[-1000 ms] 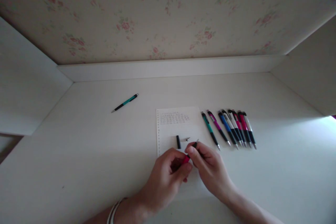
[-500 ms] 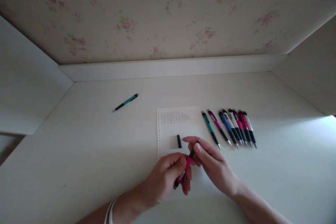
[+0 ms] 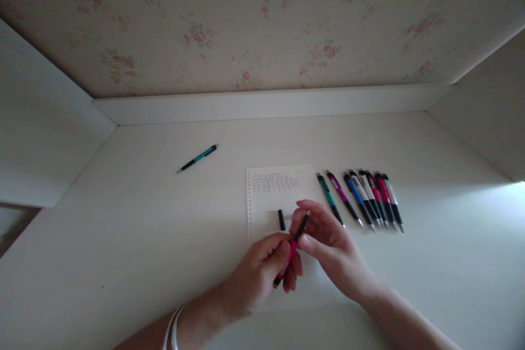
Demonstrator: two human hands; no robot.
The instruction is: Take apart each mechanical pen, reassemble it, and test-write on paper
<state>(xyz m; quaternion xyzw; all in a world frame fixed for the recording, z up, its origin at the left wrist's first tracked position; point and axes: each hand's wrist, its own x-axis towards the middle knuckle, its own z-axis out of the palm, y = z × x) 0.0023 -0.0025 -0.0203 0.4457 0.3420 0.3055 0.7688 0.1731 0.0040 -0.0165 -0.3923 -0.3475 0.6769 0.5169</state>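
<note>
A pink pen (image 3: 292, 253) with a black front section is held slanted over the paper, its pointed end up and to the right. My left hand (image 3: 262, 265) is closed round its pink barrel, thumb on top. At the black front section, my right hand (image 3: 334, 251) has its thumb against the pen and its fingers curled behind, the index finger raised near the tip. A short black tube (image 3: 281, 220) lies on the lined sheet of paper (image 3: 262, 205), just beyond the hands. Handwriting covers the sheet's upper part; the hands hide its lower part.
To the right of the paper lies a row of several pens (image 3: 373, 199) in green, purple, blue, white and pink, tips toward me. A lone teal pen (image 3: 199, 157) rests at the back left. White panels border the desk (image 3: 143, 219) below a floral wall (image 3: 164, 38).
My right thumb has slid from near the pen's tip down toward the barrel, leaving the tip uncovered. The right fingers have shifted upward a little. My left hand keeps its hold.
</note>
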